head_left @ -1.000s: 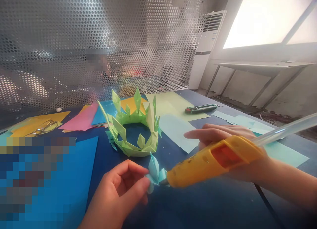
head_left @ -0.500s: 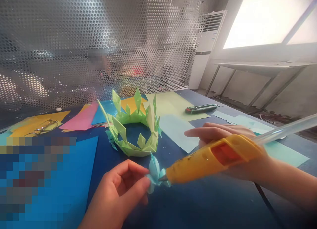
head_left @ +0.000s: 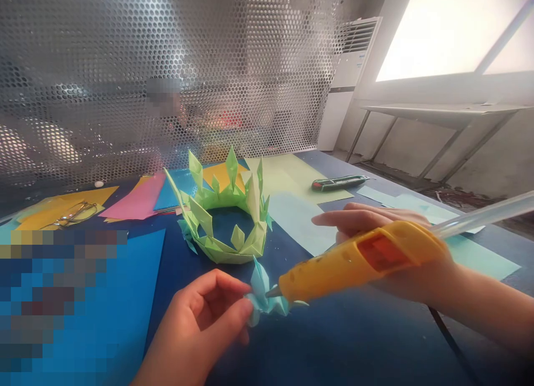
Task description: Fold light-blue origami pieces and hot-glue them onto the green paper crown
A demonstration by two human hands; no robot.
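Between thumb and fingertips, my left hand pinches a small light-blue folded paper piece with pointed petals. A yellow hot glue gun with a clear glue stick in its back is gripped by my right hand, index finger stretched forward. The gun's metal nozzle is right at the paper piece; whether it touches, I cannot tell. Just beyond stands a green folded paper crown with upright points, some blue-green folded bits on its sides.
A utility knife lies on pale yellow paper. Pink paper, glasses on orange paper, and a blue sheet lie leftward. Light-blue sheets lie beside my right hand. A perforated metal screen rises behind the table.
The glue gun has shifted slightly up and to the left, its nozzle now closer to the upright petal. My left hand and the paper piece stay in place.
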